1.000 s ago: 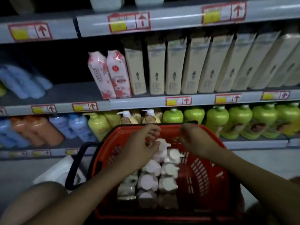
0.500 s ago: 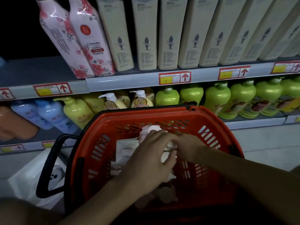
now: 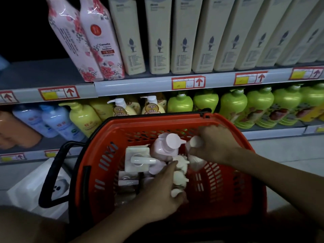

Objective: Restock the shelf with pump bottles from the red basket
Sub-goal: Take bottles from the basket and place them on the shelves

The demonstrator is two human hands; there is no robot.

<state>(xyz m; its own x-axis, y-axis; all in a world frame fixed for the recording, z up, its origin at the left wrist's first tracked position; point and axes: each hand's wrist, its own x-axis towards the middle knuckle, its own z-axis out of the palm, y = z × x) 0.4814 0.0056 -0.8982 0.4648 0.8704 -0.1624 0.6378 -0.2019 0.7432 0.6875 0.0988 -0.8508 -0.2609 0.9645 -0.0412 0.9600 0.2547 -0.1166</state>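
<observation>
**Picking bottles out of the basket**

You are at the pick-up step: both hands are down in the red basket [image 3: 228, 172] and nothing has gone to the shelf [image 3: 136, 85] yet. Your right hand [image 3: 213, 144] grips a pump bottle [image 3: 195, 142] by the neck, near the basket's far side. Your left hand [image 3: 161, 195] curls round white pump heads [image 3: 178, 178] in the middle row; whether it has a firm hold on one, I cannot tell. A pink bottle [image 3: 163, 148] stands between your hands, just beside the right one, and a square white bottle [image 3: 136, 159] sits to its left. Next, I judge, you need a straight lift clear of the rim, then a gap on the shelf; the pump heads crowd together and may snag.
</observation>
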